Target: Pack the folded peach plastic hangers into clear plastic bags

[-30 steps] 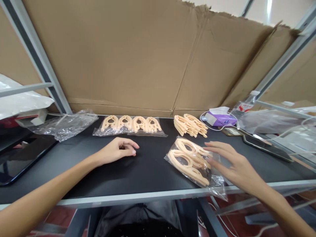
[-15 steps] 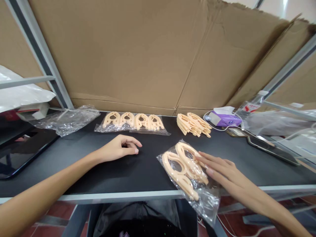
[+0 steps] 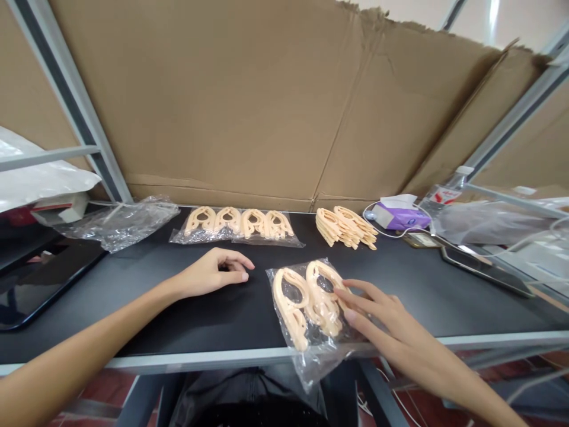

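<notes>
A clear bag with beige folding hangers point(image 3: 291, 308) lies at the front edge of the black table, its loose end hanging over the edge. My right hand point(image 3: 377, 314) touches the bag's right side with outstretched fingertips. To the left of the bag, my left hand point(image 3: 217, 273) rests on the table, fingers loosely curled but thumb and fingers apart, holding nothing. Behind it are two bagged sets of hangers point(image 3: 201, 222), point(image 3: 278, 225) side by side. A pile of unbagged hangers point(image 3: 344, 225) lies at the back, right of them.
Crumpled clear bags point(image 3: 128, 222) and a dark glossy device point(image 3: 48, 279) are on the left. At the right are a purple tissue pack point(image 3: 398, 213), a bottle point(image 3: 447, 190), a white cable and a phone point(image 3: 484, 271). Cardboard point(image 3: 222, 101) stands behind.
The bag in front has shifted left and turned straighter, with my right hand moving left alongside it. My left hand has stayed nearly where it was. The view has tilted slightly.
</notes>
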The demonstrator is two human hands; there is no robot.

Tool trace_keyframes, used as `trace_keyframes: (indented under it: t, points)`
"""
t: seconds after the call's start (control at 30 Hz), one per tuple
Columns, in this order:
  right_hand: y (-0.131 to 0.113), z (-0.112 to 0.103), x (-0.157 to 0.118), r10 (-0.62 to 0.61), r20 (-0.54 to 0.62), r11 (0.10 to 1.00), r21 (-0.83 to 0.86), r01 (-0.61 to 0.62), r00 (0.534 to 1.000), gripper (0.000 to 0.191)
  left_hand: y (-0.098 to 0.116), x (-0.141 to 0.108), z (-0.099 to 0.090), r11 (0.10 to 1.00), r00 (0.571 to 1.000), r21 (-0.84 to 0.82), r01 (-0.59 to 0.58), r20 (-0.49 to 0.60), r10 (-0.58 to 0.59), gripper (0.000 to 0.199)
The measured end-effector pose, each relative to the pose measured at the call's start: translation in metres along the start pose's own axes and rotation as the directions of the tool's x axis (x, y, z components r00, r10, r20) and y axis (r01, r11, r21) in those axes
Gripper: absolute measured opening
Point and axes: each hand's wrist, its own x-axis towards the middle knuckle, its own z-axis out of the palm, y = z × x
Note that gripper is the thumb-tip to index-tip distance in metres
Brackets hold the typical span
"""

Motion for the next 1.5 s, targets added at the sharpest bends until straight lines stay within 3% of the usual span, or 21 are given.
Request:
trace_keyframes:
  t: [0.17,0.33,0.47,0.57,0.8,1.1,1.23,1.33,1.43,1.5]
  points:
    - [0.004,-0.005,0.003,-0.034,0.045,0.974,0.225,0.023,0.998,0.059,0.000,0.000,0.000,1.000,1.000,-0.017,-0.003,-0.001,0.003,0.036]
    - [0.006,-0.003,0.005,-0.082,0.018,0.968,0.240,0.075,0.996,0.055,0.002,-0.001,0.001,1.000,1.000,-0.010,0.002,-0.002,-0.002,0.037]
    - [0.003,-0.001,0.006,-0.103,-0.047,0.977,0.182,0.110,0.994,0.052,0.002,-0.001,0.001,1.000,1.000,-0.007,0.002,-0.001,-0.002,0.037]
    - [-0.003,0.001,0.008,-0.189,-0.084,0.973,0.121,0.199,0.978,0.049,0.001,-0.001,0.001,1.000,1.000,-0.009,0.004,0.000,-0.004,0.037]
    - [-0.022,0.013,0.015,-0.305,0.095,0.949,-0.052,0.311,0.947,0.054,0.003,-0.002,0.000,1.000,1.000,0.012,-0.006,0.005,0.006,0.036]
    - [0.007,0.013,0.001,-0.291,0.016,0.945,-0.153,0.290,0.957,0.054,0.001,-0.001,0.000,1.000,1.000,0.022,-0.020,0.011,0.020,0.035]
    - [0.019,0.013,-0.012,-0.342,-0.084,0.915,-0.256,0.311,0.936,0.060,-0.004,-0.003,0.003,0.985,0.994,0.155,-0.076,-0.061,0.086,0.030]
    - [0.018,0.018,-0.022,-0.426,-0.107,0.856,-0.368,0.363,0.898,0.084,-0.006,-0.005,0.010,0.861,0.934,0.454,-0.230,-0.144,0.326,0.024]
    - [0.014,0.027,-0.024,-0.470,-0.071,0.804,-0.446,0.393,0.880,0.098,0.000,-0.001,0.017,0.640,0.844,0.686,-0.346,-0.070,0.532,0.025]
    - [0.013,0.034,-0.022,-0.483,-0.078,0.785,-0.479,0.392,0.872,0.094,0.008,0.007,0.022,0.518,0.824,0.773,-0.366,0.010,0.567,0.028]
